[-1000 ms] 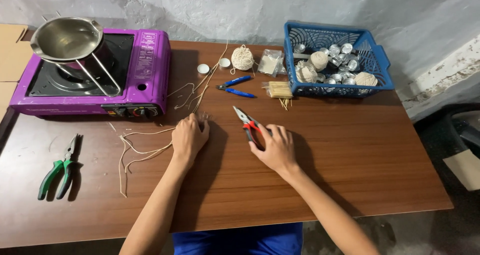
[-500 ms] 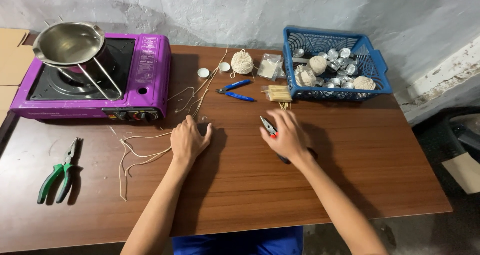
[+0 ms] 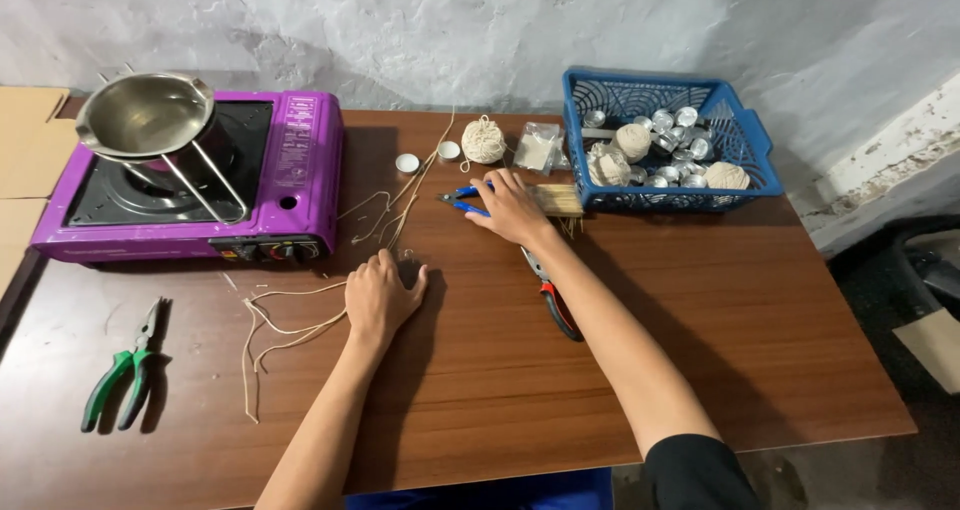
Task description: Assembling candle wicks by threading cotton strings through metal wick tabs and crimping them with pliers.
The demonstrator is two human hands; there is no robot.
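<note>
right now the right hand [image 3: 512, 208] lies far forward on the wooden table [image 3: 700, 350], its fingers curled over the blue-handled pliers [image 3: 462, 198]; the metal nose of that tool pokes out to the left of the fingertips, and whether the fingers fully grip the handles or only cover them cannot be told. just beside this hand, on the basket side, lies a bundle of thin wooden sticks [image 3: 558, 200]. under the right forearm rest the red-handled pliers [image 3: 552, 298], flat on the table and touched by nothing visible.

the left hand [image 3: 382, 295] lies palm down, fingers loosely together, pressing on the end of some pale wick strings [image 3: 272, 322] that trail off to the left in loops.

further back sit a ball of twine [image 3: 484, 140], two small round tins [image 3: 407, 163], and a clear bag [image 3: 538, 148]. the blue plastic basket [image 3: 745, 135] holds more twine balls and little metal cups. at the far left stands a purple portable gas stove [image 3: 300, 170] with a steel pot [image 3: 145, 115] on it, and green-handled pliers [image 3: 122, 375] lie near the table's left edge.
</note>
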